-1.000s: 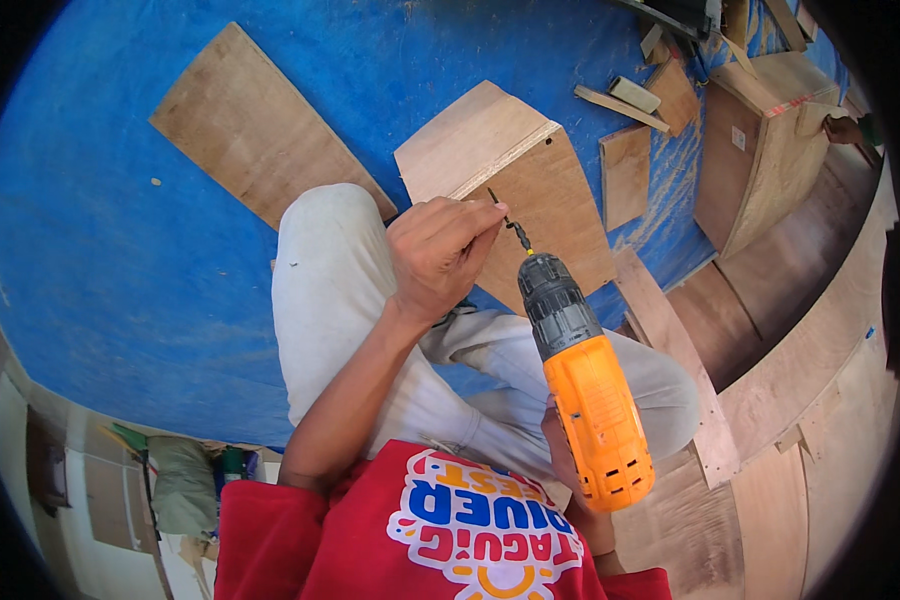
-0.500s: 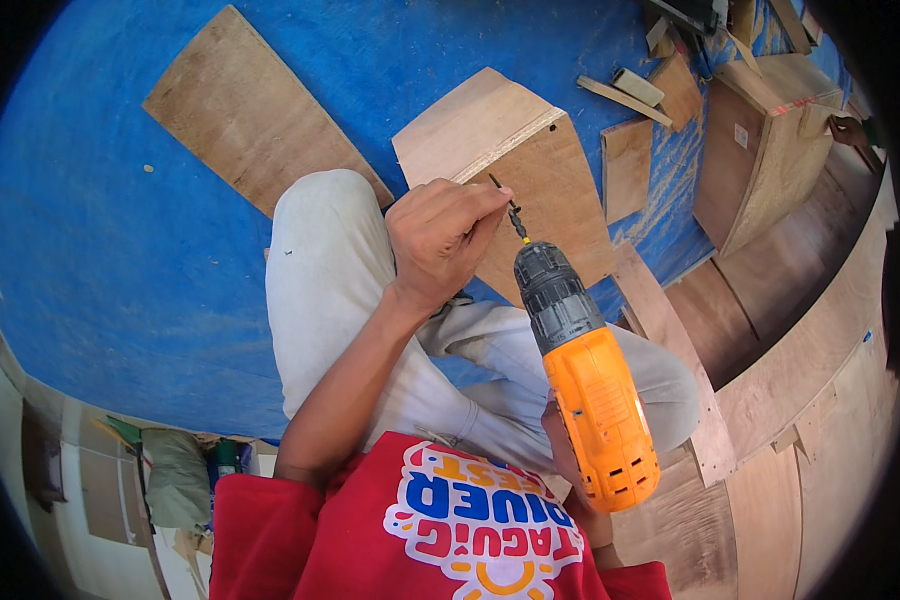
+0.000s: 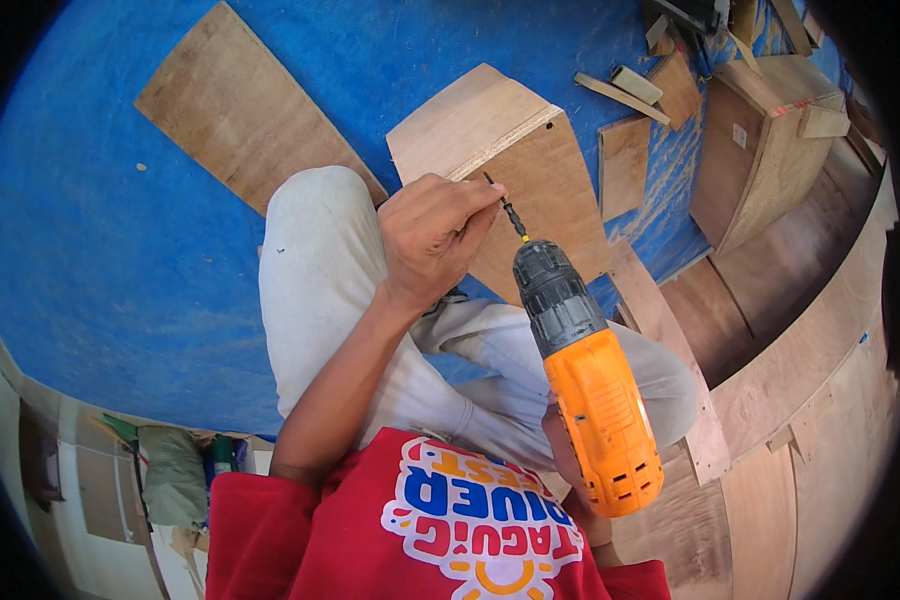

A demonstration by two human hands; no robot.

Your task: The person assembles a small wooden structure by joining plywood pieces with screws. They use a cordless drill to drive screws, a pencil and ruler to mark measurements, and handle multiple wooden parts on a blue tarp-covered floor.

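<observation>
An orange and black cordless drill (image 3: pixel 600 410) points up and away from my lap, with a dark, slim drill bit (image 3: pixel 513 218) in its chuck. My right hand (image 3: pixel 562 445) is wrapped around the grip, mostly hidden beneath the drill body. The thumb and forefinger of my left hand (image 3: pixel 435 230) are pinched together at the bit, near its tip. Just beyond them sits a plywood box (image 3: pixel 545 190), with a small dark hole near its upper corner. The bit's tip shows in front of the box; I cannot tell whether it touches.
A flat plywood panel (image 3: pixel 255 110) lies on the blue tarp (image 3: pixel 100 270) at the left. Another plywood box (image 3: pixel 760 150) stands at the right, a small wood block (image 3: pixel 823 122) against it. Offcuts (image 3: pixel 625 165) lie between the boxes. Long curved plywood pieces (image 3: pixel 780 400) extend along the right side.
At the far right, a hand that was at the small wood block is out of sight now. My hands and the drill keep nearly the same pose; the view has shifted slightly.
</observation>
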